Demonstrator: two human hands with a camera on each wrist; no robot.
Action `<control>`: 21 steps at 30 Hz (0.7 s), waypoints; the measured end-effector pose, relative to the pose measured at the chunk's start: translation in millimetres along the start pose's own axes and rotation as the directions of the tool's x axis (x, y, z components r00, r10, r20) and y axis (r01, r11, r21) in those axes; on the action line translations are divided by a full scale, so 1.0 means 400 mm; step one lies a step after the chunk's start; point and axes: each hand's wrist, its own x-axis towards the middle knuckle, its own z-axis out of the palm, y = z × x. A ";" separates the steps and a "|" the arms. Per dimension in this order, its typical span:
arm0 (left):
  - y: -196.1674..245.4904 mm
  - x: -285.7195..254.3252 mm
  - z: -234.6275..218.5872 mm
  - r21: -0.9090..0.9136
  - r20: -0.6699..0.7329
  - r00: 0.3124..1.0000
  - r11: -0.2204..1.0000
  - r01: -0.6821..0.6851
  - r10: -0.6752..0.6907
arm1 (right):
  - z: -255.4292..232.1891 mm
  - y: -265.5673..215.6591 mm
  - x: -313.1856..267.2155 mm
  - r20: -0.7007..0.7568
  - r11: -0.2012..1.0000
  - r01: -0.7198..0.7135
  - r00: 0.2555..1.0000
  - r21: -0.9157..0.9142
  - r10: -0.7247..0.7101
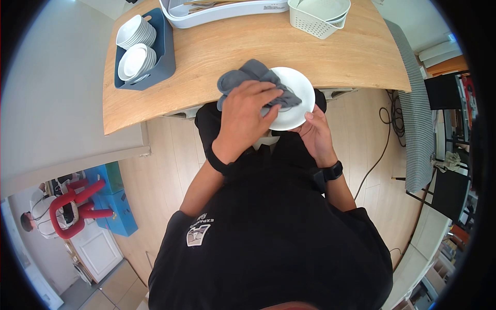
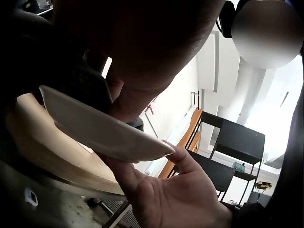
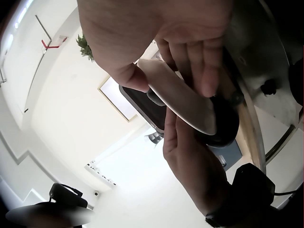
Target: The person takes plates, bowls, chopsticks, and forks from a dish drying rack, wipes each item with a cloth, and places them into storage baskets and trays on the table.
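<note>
A white plate (image 1: 298,88) is held tilted above my lap, at the near edge of the table. My right hand (image 1: 318,135) grips its rim, thumb on the upper face and fingers beneath. Bunched on the plate's upper face is a dark grey cloth (image 1: 253,70), which my left hand (image 1: 245,116) holds against it, fingers and thumb bent over the fabric. The plate (image 2: 104,135) appears nearly edge-on in the left wrist view, pinched by the right hand (image 2: 175,199). In the right wrist view, the left hand (image 3: 194,161) reaches behind the plate (image 3: 183,97).
On the wooden table (image 1: 232,44), a blue-grey bin (image 1: 164,51) at the left holds stacked white bowls (image 1: 137,62). A white tray (image 1: 222,18) with chopsticks stands at the back, beside a white perforated basket (image 1: 315,25) with dishes. Black cable (image 1: 395,116) lies on the floor right.
</note>
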 end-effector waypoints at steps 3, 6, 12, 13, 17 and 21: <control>-0.013 0.010 -0.014 0.065 -0.029 0.999 0.997 0.047 -0.045 | 0.003 -0.014 -0.001 0.036 0.991 0.026 0.999 -0.129 -0.022; -0.022 0.016 -0.015 0.045 -0.051 0.996 0.996 0.075 -0.073 | 0.000 -0.017 0.002 0.091 0.958 0.037 0.996 -0.284 -0.011; 0.008 0.021 -0.009 -0.118 -0.064 0.987 0.984 0.136 -0.144 | 0.047 0.002 0.003 0.117 0.948 0.041 0.993 -0.316 -0.004; 0.016 0.020 -0.009 -0.186 -0.047 0.984 0.970 0.158 -0.169 | 0.047 0.007 0.007 0.118 0.949 0.039 0.993 -0.314 -0.002; 0.026 0.009 -0.002 -0.243 -0.036 0.990 0.962 0.123 -0.136 | 0.053 0.005 0.017 0.093 0.963 0.097 0.993 -0.253 -0.075; 0.029 0.000 -0.008 -0.157 -0.034 0.999 0.987 -0.014 0.008 | 0.049 -0.016 0.021 0.022 0.982 0.097 0.995 -0.164 -0.094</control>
